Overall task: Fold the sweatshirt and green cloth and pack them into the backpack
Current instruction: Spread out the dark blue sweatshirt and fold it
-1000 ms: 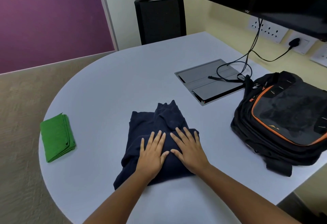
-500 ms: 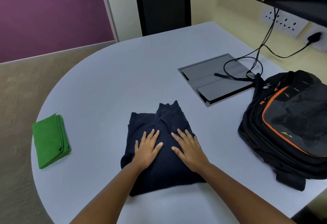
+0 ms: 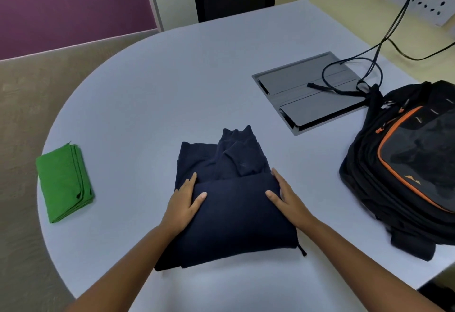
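Both hands, left hand point(image 3: 183, 201) and right hand point(image 3: 286, 197), flank the folded sweatshirt point(image 3: 229, 203) at near centre, fingers straight and pressing its sides, likely squaring it for the backpack point(image 3: 406, 169) on the right, cloth point(image 3: 64, 181) waiting folded on the left.

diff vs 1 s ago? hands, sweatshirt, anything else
Both hands slid apart from the middle of the sweatshirt to its sides: the left hand now rests on the left edge, the right hand on the right edge, thumbs on top, fingers straight. Nothing lifted or let go. The green cloth stays folded at the table's left edge; the backpack is unmoved.
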`<state>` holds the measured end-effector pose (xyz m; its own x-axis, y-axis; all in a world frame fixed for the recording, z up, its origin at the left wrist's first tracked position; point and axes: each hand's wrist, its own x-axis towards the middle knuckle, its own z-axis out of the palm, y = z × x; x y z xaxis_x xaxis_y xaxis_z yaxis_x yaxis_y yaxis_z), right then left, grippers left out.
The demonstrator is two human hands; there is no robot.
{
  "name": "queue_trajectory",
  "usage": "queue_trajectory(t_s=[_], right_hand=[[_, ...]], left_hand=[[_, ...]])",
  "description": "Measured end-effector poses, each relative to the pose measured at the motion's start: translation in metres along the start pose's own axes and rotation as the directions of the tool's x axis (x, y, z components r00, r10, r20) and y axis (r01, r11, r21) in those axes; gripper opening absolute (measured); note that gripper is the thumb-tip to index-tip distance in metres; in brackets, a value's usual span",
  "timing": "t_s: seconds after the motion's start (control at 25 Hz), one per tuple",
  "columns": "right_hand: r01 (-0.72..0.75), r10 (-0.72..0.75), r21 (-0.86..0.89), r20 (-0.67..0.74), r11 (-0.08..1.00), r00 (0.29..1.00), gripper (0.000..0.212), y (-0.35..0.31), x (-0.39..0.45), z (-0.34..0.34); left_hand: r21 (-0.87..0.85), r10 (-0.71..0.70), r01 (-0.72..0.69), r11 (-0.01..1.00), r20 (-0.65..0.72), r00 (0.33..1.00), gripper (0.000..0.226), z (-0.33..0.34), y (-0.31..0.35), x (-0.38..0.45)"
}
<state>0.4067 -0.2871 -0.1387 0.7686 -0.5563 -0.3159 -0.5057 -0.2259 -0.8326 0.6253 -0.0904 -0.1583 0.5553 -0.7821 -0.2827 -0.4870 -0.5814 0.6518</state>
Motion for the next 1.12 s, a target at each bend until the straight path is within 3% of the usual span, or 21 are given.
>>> queue_trajectory(t_s=[0.04, 0.16, 0.24, 0.32, 0.4, 0.48, 0.6, 0.68, 0.76, 0.88, 0.96, 1.0, 1.08, 1.12], right_hand=[[0.022, -0.023, -0.028, -0.034, 0.999, 0.999, 0.064, 0.006, -0.009, -0.005], [0.204, -0.251, -0.368, -0.083, 0.907, 0.964, 0.063, 0.022, -0.041, -0.020], [0.362, -0.400, -0.548, 0.053, 0.754, 0.915, 0.072, 0.032, -0.057, -0.021], [0.449, -0.406, -0.692, 0.241, 0.565, 0.882, 0.088, 0.041, -0.064, -0.010], [0.392, -0.363, -0.773, 0.225, 0.499, 0.904, 0.108, 0.039, -0.059, 0.002], [0.298, -0.416, -0.822, 0.083, 0.485, 0.906, 0.119, 0.032, -0.049, 0.006], [0.324, -0.517, -0.826, 0.046, 0.461, 0.855, 0.089, 0.020, -0.040, -0.007], [0.376, -0.473, -0.764, 0.106, 0.525, 0.875, 0.064, 0.007, -0.042, -0.015], [0.337, -0.294, -0.619, 0.175, 0.709, 0.940, 0.036, -0.012, -0.043, -0.027], [0.152, -0.064, -0.320, 0.270, 0.935, 0.961, 0.015, -0.041, -0.047, -0.047], [0.058, -0.011, -0.176, 0.257, 0.983, 0.966, 0.020, -0.049, -0.045, -0.052], [0.008, 0.029, -0.149, 0.243, 0.989, 0.970, 0.031, -0.050, -0.042, -0.053], [-0.094, 0.115, -0.105, 0.210, 0.990, 0.971, 0.058, -0.052, -0.033, -0.052], [-0.152, 0.166, -0.085, 0.190, 0.985, 0.968, 0.070, -0.053, -0.026, -0.051]], left_hand=[[0.003, 0.025, -0.025, 1.000, -0.015, 1.000, 0.085, -0.004, -0.005, -0.012], [0.071, 0.161, -0.158, 0.985, -0.045, 0.986, 0.085, -0.015, -0.022, -0.055], [0.246, 0.336, -0.339, 0.908, 0.056, 0.940, 0.094, -0.014, -0.029, -0.078], [0.438, 0.377, -0.463, 0.771, 0.271, 0.885, 0.107, -0.004, -0.029, -0.086], [0.482, 0.291, -0.407, 0.776, 0.298, 0.909, 0.117, 0.008, -0.023, -0.080], [0.428, 0.218, -0.297, 0.853, 0.225, 0.950, 0.115, 0.010, -0.009, -0.070], [0.435, 0.234, -0.283, 0.855, 0.164, 0.958, 0.089, -0.001, 0.006, -0.065], [0.416, 0.257, -0.299, 0.859, 0.157, 0.954, 0.077, -0.015, 0.016, -0.064], [0.354, 0.233, -0.304, 0.885, 0.230, 0.945, 0.068, -0.040, 0.031, -0.062], [0.198, 0.114, -0.252, 0.947, 0.524, 0.844, 0.058, -0.085, 0.062, -0.051], [0.116, 0.042, -0.165, 0.979, 0.680, 0.732, 0.050, -0.105, 0.075, -0.040], [0.123, 0.001, -0.123, 0.985, 0.704, 0.710, 0.049, -0.111, 0.079, -0.035], [0.186, -0.055, -0.092, 0.978, 0.661, 0.749, 0.061, -0.116, 0.081, -0.028], [0.224, -0.051, -0.103, 0.969, 0.589, 0.806, 0.070, -0.114, 0.082, -0.024]])
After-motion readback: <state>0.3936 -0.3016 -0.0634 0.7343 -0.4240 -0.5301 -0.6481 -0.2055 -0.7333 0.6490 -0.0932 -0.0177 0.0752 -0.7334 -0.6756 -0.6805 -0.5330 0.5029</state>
